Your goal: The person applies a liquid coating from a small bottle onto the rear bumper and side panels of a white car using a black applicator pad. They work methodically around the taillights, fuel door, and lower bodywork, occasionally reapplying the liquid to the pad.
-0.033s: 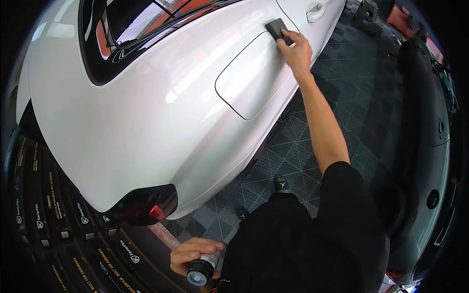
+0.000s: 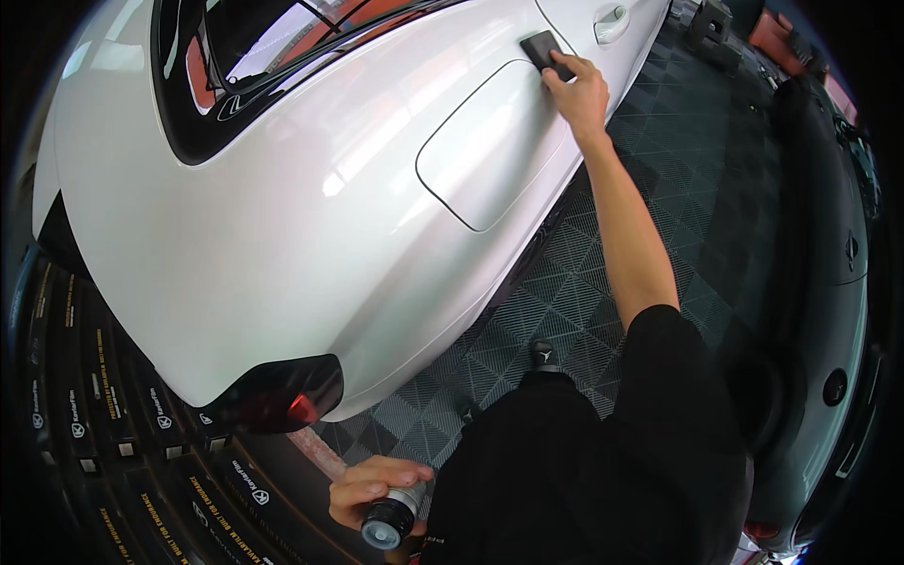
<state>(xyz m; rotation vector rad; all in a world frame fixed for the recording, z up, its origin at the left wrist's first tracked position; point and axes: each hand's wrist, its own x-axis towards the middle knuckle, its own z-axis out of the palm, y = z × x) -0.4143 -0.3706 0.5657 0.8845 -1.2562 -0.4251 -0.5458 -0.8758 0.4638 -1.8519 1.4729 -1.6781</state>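
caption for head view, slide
Right hand presses dark pad on white car; left hand holds small bottle.

Hidden in part under the fingers of the right hand (image 2: 576,94): the near end of the dark pad (image 2: 544,49) pressed on the white car (image 2: 282,226). Wrapped by the left hand (image 2: 369,488) and so mostly unseen: the body of the small bottle (image 2: 391,518), only its dark cap end and a silvery band showing. Covered by the black sleeve (image 2: 659,424): the right upper arm and shoulder. Cut off by the dark rim of the view: the car's roof, front and rear end. Too small and bent to make out: the door handle (image 2: 610,19) shape, the shoe (image 2: 543,354) beyond its toe, and the dark car (image 2: 829,282) at the right edge.
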